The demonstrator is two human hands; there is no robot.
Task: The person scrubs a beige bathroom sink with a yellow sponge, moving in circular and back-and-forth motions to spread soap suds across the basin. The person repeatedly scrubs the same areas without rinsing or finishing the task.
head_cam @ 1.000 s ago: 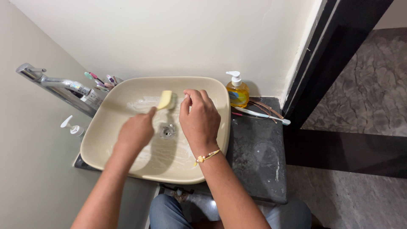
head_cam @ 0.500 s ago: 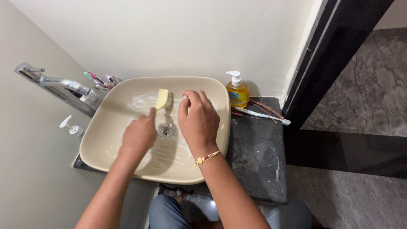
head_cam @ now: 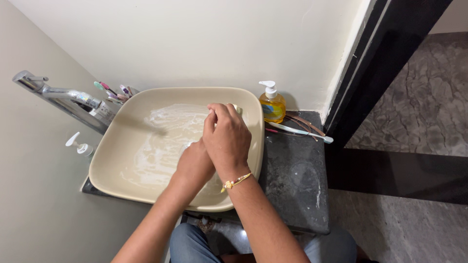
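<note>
Left hand: my left hand (head_cam: 195, 164) is low inside the cream rounded-square ceramic basin (head_cam: 122, 160), partly under my right hand; its grip is hidden, so I cannot tell if the fingers are closed.
Right hand: my right hand (head_cam: 228, 139) lies over the left one, fingers curled together near the far right wall of the basin; whether they clamp something I cannot tell.
Sponge: only a small pale yellow sponge edge (head_cam: 236, 108) shows just behind my right fingers.
Basin: white foam streaks cover its bottom.
Tap: the chrome tap (head_cam: 58, 97) stands at the left.
Bench: the dark stone bench (head_cam: 297, 180) carries an orange soap pump bottle (head_cam: 272, 103) and a white toothbrush (head_cam: 300, 131).
</note>
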